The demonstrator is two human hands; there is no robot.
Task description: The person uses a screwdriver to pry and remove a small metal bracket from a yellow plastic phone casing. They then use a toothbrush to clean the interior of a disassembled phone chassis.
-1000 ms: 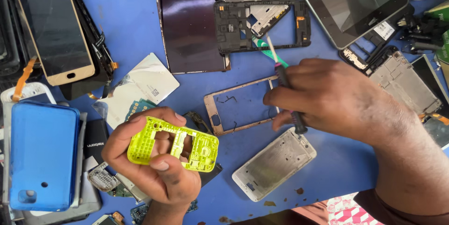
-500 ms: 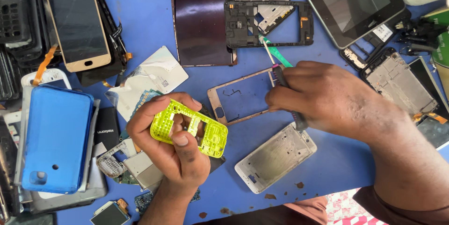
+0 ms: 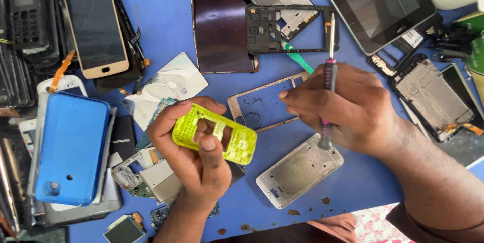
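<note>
My left hand [image 3: 194, 157] grips a neon yellow-green phone housing frame [image 3: 217, 134], thumb pressed on its near edge, held a little above the blue table. My right hand [image 3: 343, 106] is closed around a pink and black screwdriver [image 3: 328, 79] whose metal shaft points up and away. Its fingertips rest near a thin gold phone frame [image 3: 262, 102] lying flat between the two hands. A silver phone back frame [image 3: 300, 170] lies just under my right wrist.
A blue phone cover [image 3: 70, 147] tops a stack at the left. A gold-rimmed phone [image 3: 95, 26], dark screen panel [image 3: 219, 21], black mid-frame [image 3: 290, 28], tablet [image 3: 375, 3] and opened phones [image 3: 433, 96] crowd the blue table [image 3: 156, 11]. A green tool [image 3: 298, 57] lies by the black frame.
My right hand has turned the screwdriver so its shaft now points upward. My left hand keeps its hold on the yellow-green housing. The view has shifted slightly.
</note>
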